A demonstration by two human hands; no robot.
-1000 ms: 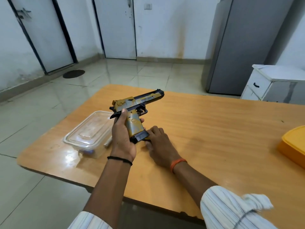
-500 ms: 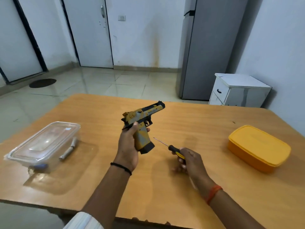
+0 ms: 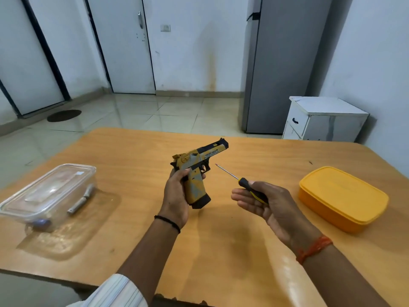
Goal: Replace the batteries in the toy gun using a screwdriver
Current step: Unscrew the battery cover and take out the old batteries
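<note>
Head view only.

Left hand (image 3: 176,193): grip wrapped round the handle of the toy gun (image 3: 198,171), fingers curled on the far side, thumb side toward camera. Gun is held in the air over the middle of the worktop (image 3: 137,156), not touching it. Barrel axis runs from lower left to upper right, muzzle pointing up-right and away from the person, toward the far right corner of the room. Handle axis runs down and slightly right; its black base is the lowest part, hanging just above the wood. Yellow and grey body, black slide top and black base.

Right hand (image 3: 265,202): palm turned up and left, fingers mostly extended. The screwdriver (image 3: 241,181) lies across the palm with the thumb over the black-and-yellow handle, so the grip is a loose thumb-against-palm hold. Shaft axis runs from lower right to upper left, tip pointing at the gun's trigger area. Tip is near the gun but apart from it; clear gap between them. Also in the air, not on the worktop.

Hands are side by side, gun left of screwdriver.

Elsewhere on the worktop: clear plastic box (image 3: 51,193) with lid on at far left, a couple of cylindrical items inside, possibly batteries, too blurred to confirm. Yellow lidded box (image 3: 343,198) at right, well apart from the hands.

Background: grey fridge (image 3: 285,69), white cabinet (image 3: 321,120), tiled floor.
</note>
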